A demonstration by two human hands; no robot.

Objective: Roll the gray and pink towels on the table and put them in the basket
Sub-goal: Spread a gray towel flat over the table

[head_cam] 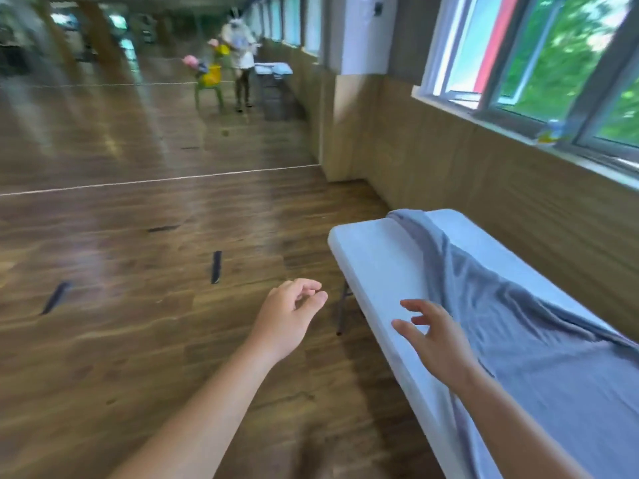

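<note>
A gray towel [525,326] lies spread and wrinkled along the white table [373,257] at the right, its near part draping over the table's front edge. My right hand [435,340] hovers over the table's front edge just left of the towel, fingers spread and loosely bent, holding nothing. My left hand [287,316] is out over the wooden floor to the left of the table, fingers loosely curled and empty. No pink towel and no basket are in view.
Wooden floor [138,271] stretches left of the table. A wood-panelled wall with windows [518,160] runs behind the table. Far down the room a person [240,50] stands beside another table [273,69] and a green chair [207,84].
</note>
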